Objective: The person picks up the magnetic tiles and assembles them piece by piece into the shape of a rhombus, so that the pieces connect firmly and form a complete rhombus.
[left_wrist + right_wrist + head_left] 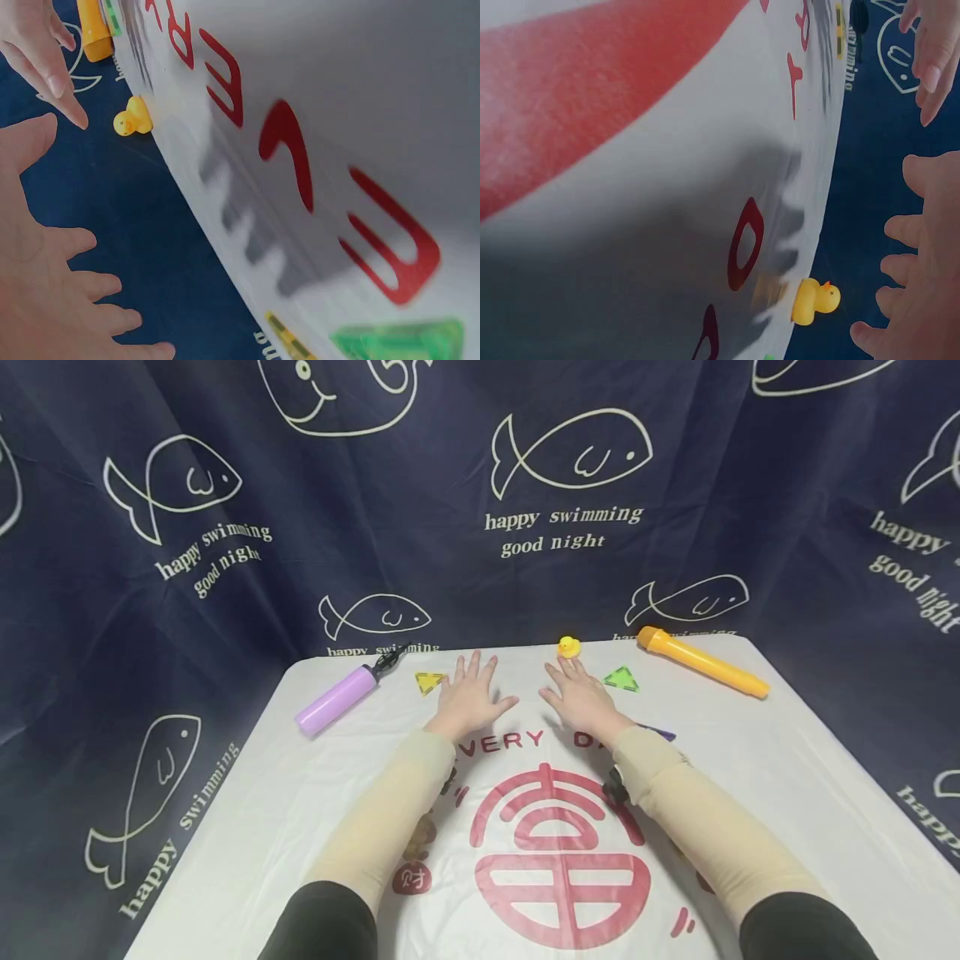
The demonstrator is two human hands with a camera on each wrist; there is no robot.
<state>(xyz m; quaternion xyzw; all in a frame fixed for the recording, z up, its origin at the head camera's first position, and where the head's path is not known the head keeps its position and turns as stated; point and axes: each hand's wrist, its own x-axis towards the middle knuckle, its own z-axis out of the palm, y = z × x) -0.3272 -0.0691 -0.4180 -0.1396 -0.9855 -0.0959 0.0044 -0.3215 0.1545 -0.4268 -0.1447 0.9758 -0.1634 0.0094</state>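
Left hand point(467, 697) and right hand point(585, 700) empty, fingers spread, above the tabletop point(787, 793). Nothing held, so I'd judge no pick-up under way; no finished work visible. Duck point(569, 647) just past right hand's fingertips, green triangle point(622, 679) right of it; yellow triangle point(429, 682) just left of left hand. Farther out: purple pump point(337, 702) left, orange stick point(705, 662) right. Right sleeve point(697, 818) partly hides a blue piece point(660, 732).

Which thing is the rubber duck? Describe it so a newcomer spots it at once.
Follow the white tablecloth to its far edge, by the navy fish-print curtain. Just beyond the right hand sits the small yellow rubber duck, left of the green triangular tile in the head view. Its rounded shape and orange beak set it apart from that flat tile and the orange tube.
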